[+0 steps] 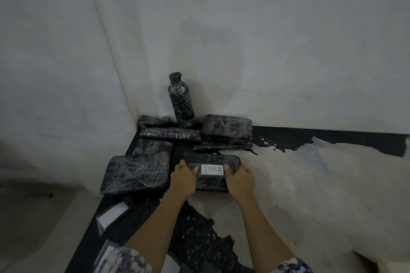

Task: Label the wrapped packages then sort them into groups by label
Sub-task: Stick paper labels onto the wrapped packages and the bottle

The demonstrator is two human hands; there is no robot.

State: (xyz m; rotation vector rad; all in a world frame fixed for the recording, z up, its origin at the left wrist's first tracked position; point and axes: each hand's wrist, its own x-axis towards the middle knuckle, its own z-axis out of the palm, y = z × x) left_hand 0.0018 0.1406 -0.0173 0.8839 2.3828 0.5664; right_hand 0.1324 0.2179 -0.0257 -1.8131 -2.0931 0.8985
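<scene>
Wall: pale, blotchy plaster [244, 29] fills the upper view and meets in a corner behind the packages.
Table: a dark surface [137, 219] with its coating worn away to a pale patch [310, 184] across the right side.
Large flat package: the biggest black wrapped bundle [135, 174], lying flat at the left, just beside the left hand; no label shows on it.
Stacked package: a thick black bundle [227, 127] at the back right, resting on a thinner flat one [221, 146].
Labelled package: a black wrapped block [211, 163] lying flat on the table between the 2 hands, near the middle of the view.
Wrapped bottle: a bottle shape [180, 99] in black film, standing upright in the corner, tilted slightly left.
Small packages: 3 narrow bundles at the back left, one [170, 134] long, one [153, 121] behind it, one [153, 146] in front.
Left hand: [183, 176] fingers curled over the labelled package's left end, thumb lying on top beside the label.
Right hand: [239, 178] closed likewise on the right end, thumb on top.
Label: a white rectangle [212, 169] on top of the held package, handwritten "TIMB" (letters in dark ink).
Blank slips: white pieces [113, 214] on the table's left edge, no writing readable.
Sleeves: patterned cloth [124, 259] at both wrists' lower ends.
</scene>
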